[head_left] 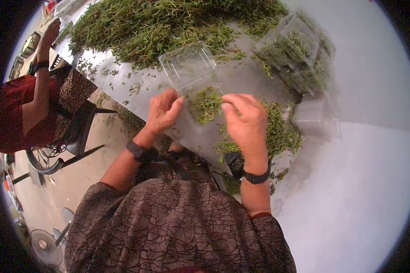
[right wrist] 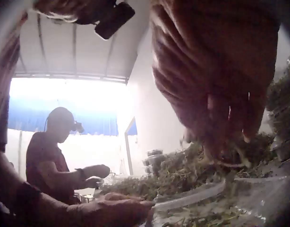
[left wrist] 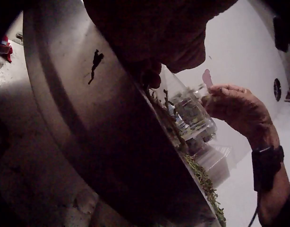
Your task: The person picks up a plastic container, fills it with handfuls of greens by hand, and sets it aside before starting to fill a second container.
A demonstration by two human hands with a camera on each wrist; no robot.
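Steadying a clear container [head_left: 192, 84] at the centre of the head view, the left hand [head_left: 163, 111] appears to pinch its left edge, while the right hand [head_left: 247, 119] brings thumb and fingertips together over the greens [head_left: 206, 104] inside, apparently grasping a few stems. A heap [head_left: 159, 27] fills the top; filled boxes [head_left: 296, 50] stand at upper right. The container should be light, thin and springy, easily dented; best held by its rim without squeezing the walls. The greens look soft, tangled and easily bruised, suited to a loose fingertip pinch.

In the left wrist view, the left hand is a dark shape along the top, its hold impossible to tell; the right hand is at right.

In the right wrist view, the right hand's fingers point down at upper right, stems by their tips; the left hand, lower centre, grasps the clear rim.
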